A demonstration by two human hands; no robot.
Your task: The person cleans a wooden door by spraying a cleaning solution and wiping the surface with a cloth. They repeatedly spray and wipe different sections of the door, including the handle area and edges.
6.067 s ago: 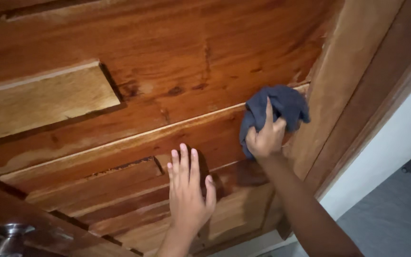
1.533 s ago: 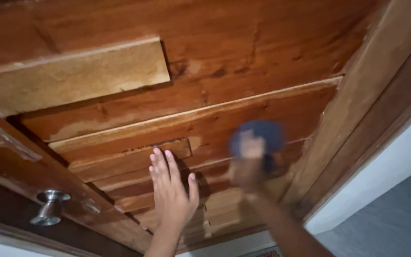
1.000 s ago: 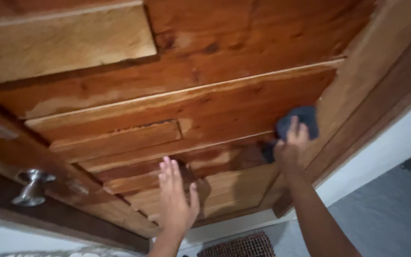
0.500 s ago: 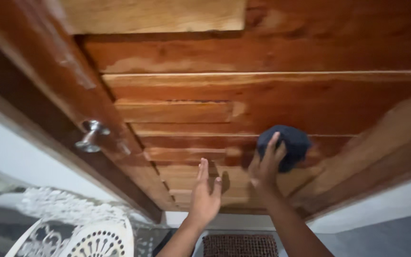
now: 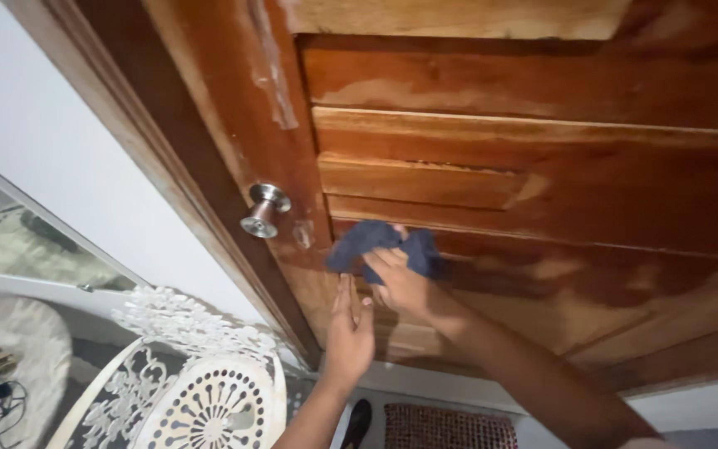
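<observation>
Dim warm indoor light, soft overall focus, slight motion blur

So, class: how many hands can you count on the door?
2. The left hand lies flat on the lower door; the right hand presses a dark cloth just above it, near the knob.

The left hand (image 5: 349,328) was raised with its palm flat and its fingers (image 5: 344,293) extended together and pointing upward, the bare left forearm rising from the lower edge of the view. The right hand (image 5: 398,281) lay just beside and slightly above it, its fingers curled in a grasp with the knuckles toward the camera. The bare right forearm ran diagonally from the lower right corner up to the wrist, so that the two hands were nearly touching.
</observation>
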